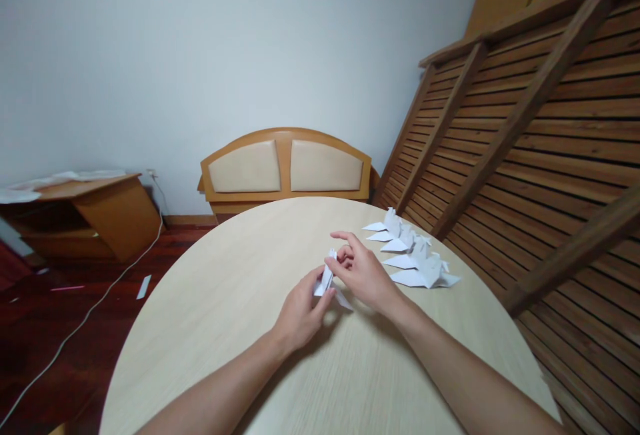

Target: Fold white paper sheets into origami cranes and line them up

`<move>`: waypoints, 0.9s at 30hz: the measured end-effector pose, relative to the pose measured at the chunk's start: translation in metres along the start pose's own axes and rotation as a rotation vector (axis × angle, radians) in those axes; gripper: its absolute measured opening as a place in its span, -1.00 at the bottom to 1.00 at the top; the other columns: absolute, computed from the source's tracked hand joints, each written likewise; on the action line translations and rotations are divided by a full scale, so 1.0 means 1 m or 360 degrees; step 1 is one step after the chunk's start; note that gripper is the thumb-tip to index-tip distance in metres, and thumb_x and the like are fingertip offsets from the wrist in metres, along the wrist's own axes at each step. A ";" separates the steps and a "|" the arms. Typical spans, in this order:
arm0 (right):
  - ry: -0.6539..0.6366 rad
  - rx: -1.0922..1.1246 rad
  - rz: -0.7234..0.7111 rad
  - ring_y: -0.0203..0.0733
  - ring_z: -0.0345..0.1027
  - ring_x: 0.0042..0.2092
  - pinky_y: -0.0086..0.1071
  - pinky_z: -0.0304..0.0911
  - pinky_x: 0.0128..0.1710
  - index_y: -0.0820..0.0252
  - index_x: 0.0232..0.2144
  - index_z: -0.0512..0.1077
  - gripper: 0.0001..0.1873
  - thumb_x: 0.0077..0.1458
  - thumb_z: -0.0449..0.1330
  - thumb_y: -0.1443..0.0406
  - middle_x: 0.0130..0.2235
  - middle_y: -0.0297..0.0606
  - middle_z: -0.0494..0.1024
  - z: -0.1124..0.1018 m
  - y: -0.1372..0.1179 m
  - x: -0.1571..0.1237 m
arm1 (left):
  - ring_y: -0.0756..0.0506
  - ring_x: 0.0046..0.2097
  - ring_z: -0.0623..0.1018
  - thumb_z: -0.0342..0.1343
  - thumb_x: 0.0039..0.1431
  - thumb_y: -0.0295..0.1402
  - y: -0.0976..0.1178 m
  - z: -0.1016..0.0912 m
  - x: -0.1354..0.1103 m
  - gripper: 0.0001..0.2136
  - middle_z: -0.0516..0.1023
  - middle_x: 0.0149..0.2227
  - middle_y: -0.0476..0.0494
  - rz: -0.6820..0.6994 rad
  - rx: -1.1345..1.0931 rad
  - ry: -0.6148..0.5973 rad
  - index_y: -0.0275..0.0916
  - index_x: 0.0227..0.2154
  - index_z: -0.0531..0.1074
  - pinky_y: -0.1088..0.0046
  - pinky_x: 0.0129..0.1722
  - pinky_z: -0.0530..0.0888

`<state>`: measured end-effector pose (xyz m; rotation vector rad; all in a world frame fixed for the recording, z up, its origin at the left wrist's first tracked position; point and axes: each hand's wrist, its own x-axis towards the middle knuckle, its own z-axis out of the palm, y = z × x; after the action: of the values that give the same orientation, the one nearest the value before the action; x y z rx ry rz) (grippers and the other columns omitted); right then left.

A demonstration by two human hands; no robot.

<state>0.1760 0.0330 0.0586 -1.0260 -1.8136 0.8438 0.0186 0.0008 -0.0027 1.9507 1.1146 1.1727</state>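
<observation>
Over the middle of a round pale wooden table, both my hands hold one small folded white paper figure. My left hand pinches its lower part from the left. My right hand pinches its upper tip with thumb and fingers, the index finger raised above. Much of the paper is hidden behind my fingers. To the right lie three finished folded white paper figures in a row on the table.
A slatted wooden bed frame leans against the wall on the right. A padded headboard stands behind the table. A low wooden cabinet and a white cable are on the dark floor at left.
</observation>
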 end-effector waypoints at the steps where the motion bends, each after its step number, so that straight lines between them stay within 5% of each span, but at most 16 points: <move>1: -0.0015 0.0149 -0.0040 -0.25 0.44 -0.31 -0.36 0.33 -0.26 0.14 0.14 0.19 -0.46 0.15 0.20 0.21 -0.28 -0.33 0.48 0.002 0.007 0.001 | -0.18 0.16 0.43 0.01 0.33 -0.24 -0.003 0.000 0.002 -0.61 0.44 0.17 -0.24 -0.0026 -0.0113 0.0029 -0.22 0.16 0.26 0.20 0.19 0.32; 5: -0.0009 0.0431 -0.0040 -0.22 0.43 -0.20 -0.33 0.33 -0.18 0.12 0.06 0.24 -0.57 0.18 0.20 0.17 -0.25 -0.32 0.47 0.008 0.031 -0.011 | -0.16 0.09 0.49 0.05 0.31 -0.16 -0.008 0.004 0.005 -0.59 0.51 0.06 -0.27 -0.0184 -0.0597 0.0121 -0.21 0.12 0.18 0.21 0.13 0.36; 8: -0.0239 0.0429 -0.0037 -0.21 0.41 -0.15 -0.32 0.32 -0.14 0.14 -0.07 0.36 -0.73 0.20 0.19 0.20 -0.19 -0.27 0.51 0.012 0.039 -0.024 | -0.11 -0.07 0.55 0.08 0.26 -0.04 -0.005 0.007 0.004 -0.60 0.54 -0.10 -0.15 -0.0310 -0.0869 0.0211 -0.14 -0.03 0.14 0.28 0.00 0.44; 14: -0.0284 0.0368 -0.0037 -0.22 0.41 -0.19 -0.33 0.32 -0.15 0.15 -0.19 0.40 -0.81 0.13 0.26 0.28 -0.21 -0.30 0.53 0.021 0.039 -0.028 | -0.04 -0.25 0.40 0.00 0.25 0.10 -0.005 0.008 0.005 -0.59 0.34 -0.36 0.01 -0.0381 -0.0786 0.0207 -0.20 -0.34 0.24 0.43 -0.17 0.41; 21: -0.0185 0.0483 0.0031 -0.21 0.42 -0.18 -0.29 0.36 -0.11 0.16 -0.24 0.40 -0.80 0.14 0.27 0.19 -0.23 -0.29 0.52 0.020 0.044 -0.025 | -0.08 -0.17 0.41 -0.09 0.35 -0.01 -0.006 0.012 0.001 -0.65 0.40 -0.27 -0.06 -0.0328 -0.0634 0.0137 -0.22 -0.28 0.31 0.39 -0.07 0.37; 27: -0.0109 0.0691 0.0037 -0.12 0.38 0.04 -0.31 0.40 -0.10 0.13 -0.31 0.42 -0.77 0.11 0.30 0.12 0.01 -0.18 0.42 0.026 0.048 -0.027 | -0.14 -0.05 0.47 -0.18 0.40 -0.10 -0.001 0.008 -0.001 -0.69 0.50 -0.13 -0.17 -0.0233 -0.0279 0.0175 -0.21 -0.14 0.33 0.33 -0.01 0.36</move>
<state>0.1754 0.0258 -0.0018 -0.7447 -1.5775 1.2335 0.0250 -0.0001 -0.0076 1.6618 1.1488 1.2656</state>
